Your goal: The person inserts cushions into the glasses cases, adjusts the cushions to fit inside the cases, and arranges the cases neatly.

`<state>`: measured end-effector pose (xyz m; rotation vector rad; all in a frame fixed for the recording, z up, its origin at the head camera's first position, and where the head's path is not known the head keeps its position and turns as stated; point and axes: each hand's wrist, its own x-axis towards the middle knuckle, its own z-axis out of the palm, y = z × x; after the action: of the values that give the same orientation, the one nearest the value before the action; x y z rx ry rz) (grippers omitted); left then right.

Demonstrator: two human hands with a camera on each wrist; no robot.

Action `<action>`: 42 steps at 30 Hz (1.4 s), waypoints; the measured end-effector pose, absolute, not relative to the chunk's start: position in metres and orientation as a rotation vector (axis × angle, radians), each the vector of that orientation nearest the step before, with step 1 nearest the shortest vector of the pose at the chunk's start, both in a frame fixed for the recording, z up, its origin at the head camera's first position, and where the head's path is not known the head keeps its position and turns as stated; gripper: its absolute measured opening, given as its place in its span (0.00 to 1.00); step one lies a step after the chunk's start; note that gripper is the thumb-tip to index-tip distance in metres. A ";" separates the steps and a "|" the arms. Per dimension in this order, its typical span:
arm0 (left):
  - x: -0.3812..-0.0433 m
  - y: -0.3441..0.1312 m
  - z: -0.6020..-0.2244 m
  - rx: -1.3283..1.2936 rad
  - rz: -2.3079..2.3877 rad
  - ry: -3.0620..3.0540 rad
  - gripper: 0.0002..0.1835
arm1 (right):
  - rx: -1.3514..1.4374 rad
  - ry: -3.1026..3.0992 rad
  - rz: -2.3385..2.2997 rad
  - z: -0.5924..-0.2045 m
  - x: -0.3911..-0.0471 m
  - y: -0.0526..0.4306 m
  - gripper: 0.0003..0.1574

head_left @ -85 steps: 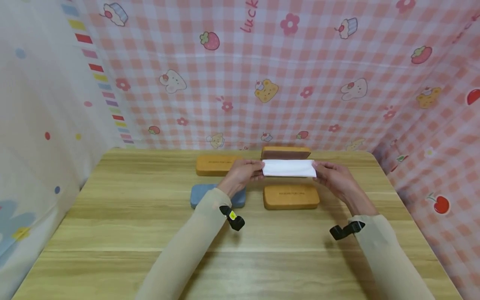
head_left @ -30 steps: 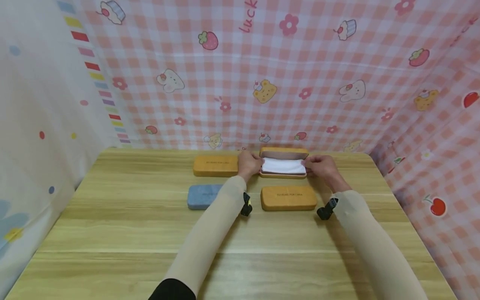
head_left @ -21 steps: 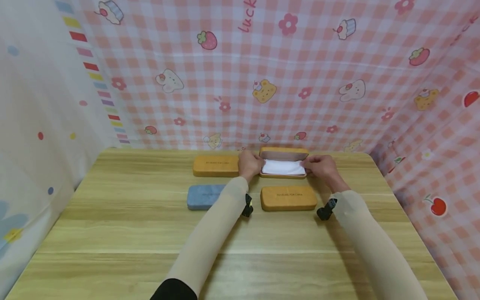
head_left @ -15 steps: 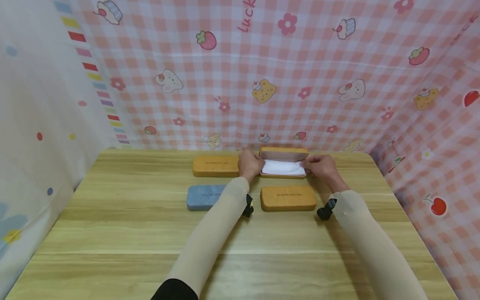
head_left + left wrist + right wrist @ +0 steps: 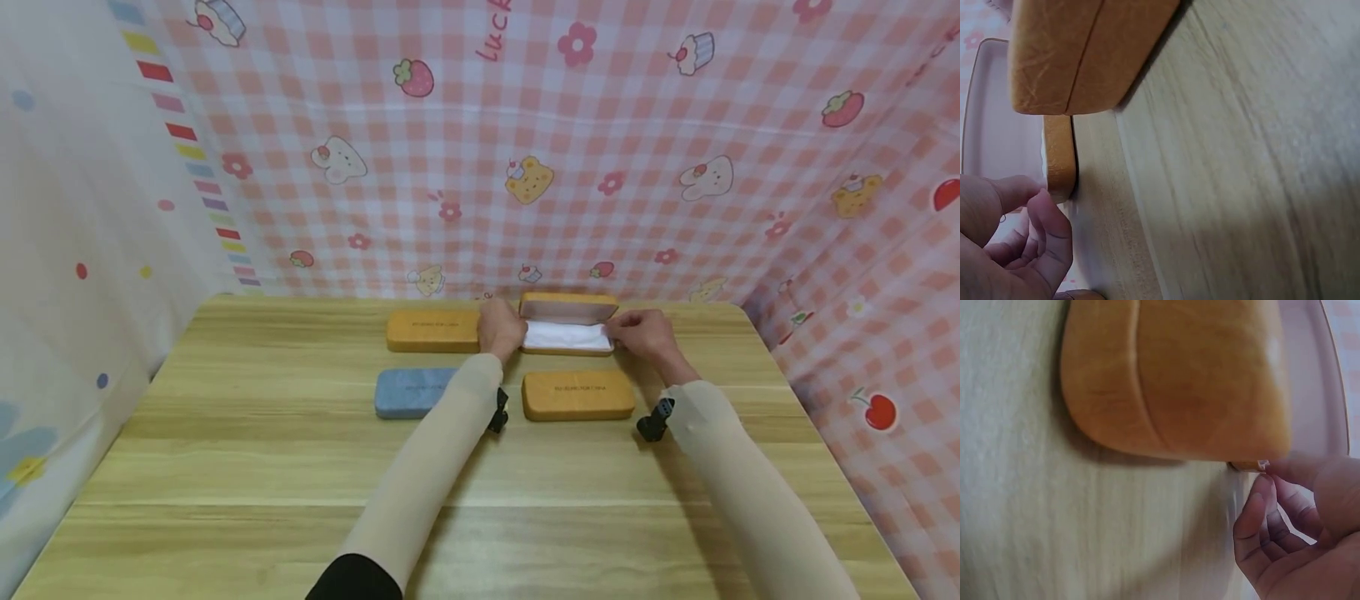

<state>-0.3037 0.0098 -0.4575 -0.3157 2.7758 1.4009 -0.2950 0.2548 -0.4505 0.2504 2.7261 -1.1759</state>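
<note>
At the back of the table stands an open tan glasses case (image 5: 567,309), its lid raised and its lining pinkish-grey. A folded white cloth (image 5: 567,336) lies flat in its lower half. My left hand (image 5: 501,327) is at the cloth's left end, thumb and index fingertip pinched together right at the case's rim (image 5: 1060,156). At the opposite end my right hand (image 5: 647,336) pinches the cloth's corner between thumb and forefinger. The left hand partly hides that side of the case in the head view.
In front of the open case lies a closed tan case (image 5: 577,396); it looms large in both wrist views. Another closed tan case (image 5: 432,332) sits just left of my left hand. A blue case (image 5: 412,393) is partly behind my left sleeve. A checked curtain (image 5: 450,125) hangs behind.
The white cloth, held stretched above the open case earlier, has come down into its lower half. Both hands lowered with it and moved closer together. Over the last half second they hardly moved.
</note>
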 end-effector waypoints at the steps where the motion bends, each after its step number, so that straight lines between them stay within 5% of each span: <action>1: -0.304 0.009 -0.457 -0.311 1.394 2.787 0.27 | 0.243 2.720 -1.181 -0.451 -0.295 0.255 0.21; 11: -0.295 0.003 -0.448 -0.261 1.423 2.731 0.30 | 0.111 2.601 -1.286 -0.443 -0.292 0.264 0.30; 15: -0.292 0.000 -0.443 -0.242 1.490 2.669 0.12 | 0.097 2.515 -1.378 -0.438 -0.290 0.267 0.35; 19: -0.283 -0.004 -0.440 -0.170 1.618 2.606 0.33 | 0.116 2.396 -1.462 -0.431 -0.290 0.269 0.44; 24: -0.277 -0.007 -0.439 -0.110 1.704 2.537 0.40 | 0.101 2.289 -1.487 -0.426 -0.289 0.269 0.55; 42: -0.283 -0.005 -0.439 -0.258 1.695 2.429 0.37 | 0.270 2.248 -1.499 -0.425 -0.293 0.253 0.57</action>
<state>-0.2828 -0.0045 -0.4388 -0.2576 2.4294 1.6946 -0.2932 0.2534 -0.4247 0.2696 2.2483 -1.4988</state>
